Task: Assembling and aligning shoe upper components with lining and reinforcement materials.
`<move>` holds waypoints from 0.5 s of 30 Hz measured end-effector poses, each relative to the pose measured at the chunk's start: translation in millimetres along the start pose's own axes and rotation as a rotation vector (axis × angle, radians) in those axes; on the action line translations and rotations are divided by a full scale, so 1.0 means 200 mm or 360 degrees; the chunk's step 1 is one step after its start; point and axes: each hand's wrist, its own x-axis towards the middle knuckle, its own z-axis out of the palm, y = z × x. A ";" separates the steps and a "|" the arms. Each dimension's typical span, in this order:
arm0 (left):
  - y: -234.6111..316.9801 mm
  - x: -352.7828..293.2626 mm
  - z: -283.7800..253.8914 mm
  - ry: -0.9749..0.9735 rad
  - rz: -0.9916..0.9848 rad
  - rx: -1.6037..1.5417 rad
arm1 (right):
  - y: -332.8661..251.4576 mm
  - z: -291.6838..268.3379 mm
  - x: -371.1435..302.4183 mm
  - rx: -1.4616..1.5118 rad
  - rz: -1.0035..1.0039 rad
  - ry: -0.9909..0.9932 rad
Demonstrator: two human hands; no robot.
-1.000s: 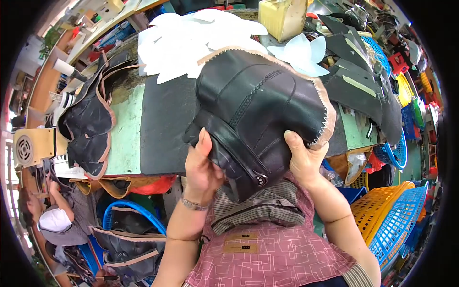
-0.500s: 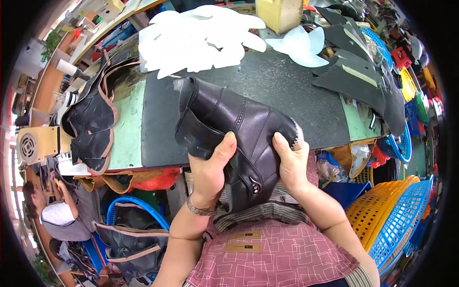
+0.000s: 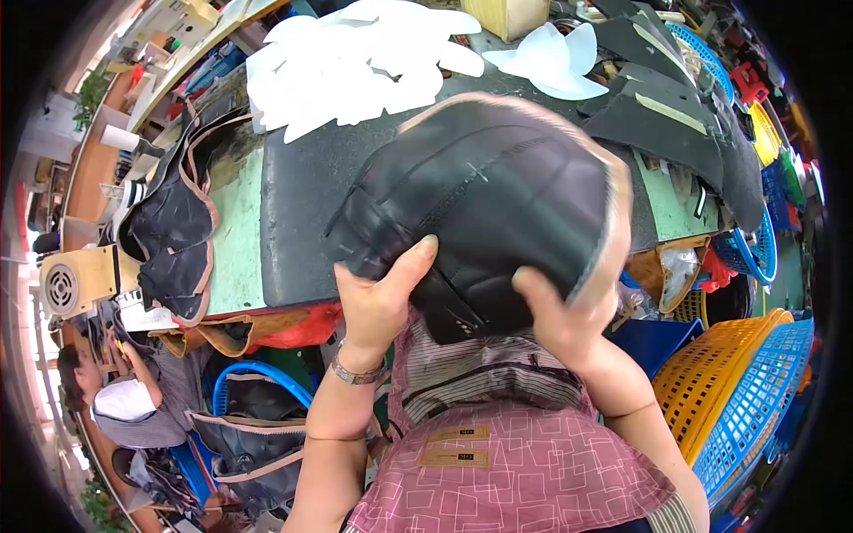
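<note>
A black leather boot upper (image 3: 498, 200) is held up in front of me, over the near edge of the dark work board (image 3: 298, 204). It is spread wide, its pale tan edge curving along the top and right side. My left hand (image 3: 382, 298) grips the lower left part, thumb lying on the leather. At the lower right, my right hand (image 3: 569, 315) holds the upper near the pale edge, slightly blurred. The fingers of both hands are mostly hidden behind the leather. A small row of metal eyelets shows dimly at the bottom of the upper.
White curved sheets (image 3: 355, 67) pile at the bench's back, with fewer white pieces (image 3: 555, 62) beside them. More black uppers (image 3: 173, 235) lie left; black pieces (image 3: 662, 133) with pale strips lie right. Orange (image 3: 711, 382) and blue baskets (image 3: 764, 391) stand lower right. Another person (image 3: 124, 400) is at left.
The upper has gone from a folded boot shape to spread wide, its pale edge swinging up and right. My right hand has moved lower and slightly right; the left keeps its hold.
</note>
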 end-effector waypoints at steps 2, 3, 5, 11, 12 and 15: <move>0.01 -0.05 -0.02 0.0070 -0.0170 -0.0130 | 0.04 0.01 0.00 0.0240 0.0444 -0.0105; 0.03 -0.07 -0.01 0.0035 -0.0269 -0.0236 | 0.08 0.04 -0.02 0.0521 0.0550 -0.0048; 0.05 -0.06 -0.01 -0.0004 -0.0318 -0.0319 | 0.10 0.06 -0.02 0.0874 0.0562 0.0098; 0.06 -0.06 -0.02 -0.0109 -0.0312 -0.0207 | 0.15 0.08 -0.02 0.0940 0.0565 0.0059; 0.06 -0.06 -0.01 -0.0112 -0.0311 -0.0207 | 0.14 0.09 -0.02 0.0942 0.0500 0.0115; 0.06 -0.05 0.00 -0.0128 -0.0326 -0.0172 | 0.12 0.09 0.00 0.0662 0.0339 0.0214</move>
